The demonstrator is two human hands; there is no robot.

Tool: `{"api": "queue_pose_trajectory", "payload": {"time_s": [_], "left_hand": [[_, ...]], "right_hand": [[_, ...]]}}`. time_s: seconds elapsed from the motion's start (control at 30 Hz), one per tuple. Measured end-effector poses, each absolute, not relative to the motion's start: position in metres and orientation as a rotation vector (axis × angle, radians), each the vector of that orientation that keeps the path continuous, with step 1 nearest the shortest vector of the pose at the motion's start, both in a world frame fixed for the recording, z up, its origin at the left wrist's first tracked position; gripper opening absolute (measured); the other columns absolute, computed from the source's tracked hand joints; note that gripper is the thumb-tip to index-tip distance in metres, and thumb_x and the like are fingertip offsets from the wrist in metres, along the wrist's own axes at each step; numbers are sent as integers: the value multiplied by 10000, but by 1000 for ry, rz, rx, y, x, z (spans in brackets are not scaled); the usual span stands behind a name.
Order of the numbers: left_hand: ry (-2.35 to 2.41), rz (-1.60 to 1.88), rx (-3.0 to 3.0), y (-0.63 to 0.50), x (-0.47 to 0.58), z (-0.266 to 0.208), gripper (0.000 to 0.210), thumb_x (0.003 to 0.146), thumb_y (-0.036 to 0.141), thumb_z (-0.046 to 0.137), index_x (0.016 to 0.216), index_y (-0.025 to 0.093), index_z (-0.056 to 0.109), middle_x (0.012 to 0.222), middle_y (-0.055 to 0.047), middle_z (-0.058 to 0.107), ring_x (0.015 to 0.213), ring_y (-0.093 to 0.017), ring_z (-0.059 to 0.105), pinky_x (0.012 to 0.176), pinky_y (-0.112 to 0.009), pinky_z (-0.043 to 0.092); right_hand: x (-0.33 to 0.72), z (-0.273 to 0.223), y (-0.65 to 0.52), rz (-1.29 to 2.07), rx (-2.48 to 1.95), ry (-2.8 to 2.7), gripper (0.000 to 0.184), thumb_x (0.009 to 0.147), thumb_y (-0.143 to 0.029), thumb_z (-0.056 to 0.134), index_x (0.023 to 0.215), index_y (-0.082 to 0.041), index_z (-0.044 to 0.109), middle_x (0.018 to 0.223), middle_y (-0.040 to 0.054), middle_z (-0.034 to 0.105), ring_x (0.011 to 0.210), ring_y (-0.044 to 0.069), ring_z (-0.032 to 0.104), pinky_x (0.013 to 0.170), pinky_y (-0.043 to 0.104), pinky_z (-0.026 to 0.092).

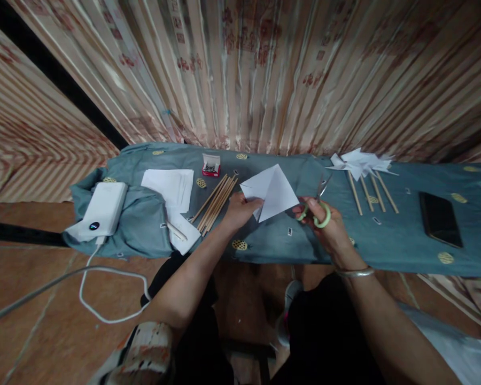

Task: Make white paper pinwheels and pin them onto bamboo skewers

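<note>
My left hand (pixel 241 209) pinches the left corner of a white square sheet of paper (pixel 278 195), thumb on top. A crease and a slit run inward from the sheet's corners. In my right hand (pixel 324 219) are scissors (pixel 323 187) with pale green handles, their blades slightly parted and pointing up, just right of the paper and apart from it. A bundle of wooden sticks (pixel 216 206) lies left of my left hand. Farther right, folded white paper pinwheels (pixel 359 162) rest on the cloth with several wooden sticks (pixel 379 192) attached or beneath them.
On the cloth-covered table (pixel 272 248) are a small red box (pixel 211 167) of metal pins, a stack of white paper (pixel 172 187), a pen-like white stick (pixel 176 231) and a black phone (pixel 441 219). A white power bank (pixel 104 208) trails a cable (pixel 84 299) off the left edge. A curtain (pixel 240 80) hangs behind.
</note>
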State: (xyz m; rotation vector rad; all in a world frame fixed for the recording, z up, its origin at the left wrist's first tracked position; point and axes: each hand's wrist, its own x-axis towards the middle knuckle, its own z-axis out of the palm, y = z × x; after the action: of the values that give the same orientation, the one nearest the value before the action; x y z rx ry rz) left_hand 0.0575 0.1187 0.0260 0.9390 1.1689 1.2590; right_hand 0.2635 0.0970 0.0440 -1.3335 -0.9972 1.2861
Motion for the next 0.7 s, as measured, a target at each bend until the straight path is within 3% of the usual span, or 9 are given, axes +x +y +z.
{"api": "queue_pose_trajectory", "payload": {"time_s": [0.2, 0.4, 0.47, 0.57, 0.7], "left_hand": [[1195, 1053, 1143, 114, 65, 23, 125, 590, 111, 654, 676, 156, 732, 617, 8, 657, 594, -149, 562, 608, -247, 419], [1150, 1026, 1031, 114, 68, 22, 45, 554, 118, 700, 574, 157, 693, 533, 13, 611, 527, -132, 509, 535, -239, 363], [1088, 1057, 879, 114, 70, 22, 69, 564, 177, 748, 596, 146, 696, 561, -7, 632, 543, -139, 532, 552, -251, 392], [923, 1103, 654, 112, 74, 26, 267, 612, 365, 800, 735, 141, 723, 705, -48, 695, 650, -163, 605, 616, -269, 457], [793, 1117, 511, 104, 80, 31, 418, 618, 500, 816, 859, 178, 705, 810, -30, 699, 722, -145, 631, 680, -271, 497]], "right_hand": [[262, 41, 100, 1265, -1318, -961, 459, 522, -529, 878, 828, -218, 734, 673, -26, 636, 582, 108, 526, 520, 245, 412], [257, 35, 99, 1302, -1375, -882, 407, 445, -327, 904, 786, -216, 711, 609, -69, 604, 519, 85, 466, 501, 243, 353], [255, 37, 99, 1305, -1366, -842, 398, 433, -303, 898, 769, -215, 706, 609, -68, 607, 517, 81, 467, 490, 236, 352], [252, 39, 99, 1296, -1356, -753, 360, 445, -312, 879, 733, -214, 685, 594, -58, 601, 496, 79, 459, 455, 227, 344], [250, 38, 103, 1258, -1339, -674, 330, 458, -298, 856, 709, -211, 661, 611, -48, 612, 495, 78, 479, 435, 219, 354]]}}
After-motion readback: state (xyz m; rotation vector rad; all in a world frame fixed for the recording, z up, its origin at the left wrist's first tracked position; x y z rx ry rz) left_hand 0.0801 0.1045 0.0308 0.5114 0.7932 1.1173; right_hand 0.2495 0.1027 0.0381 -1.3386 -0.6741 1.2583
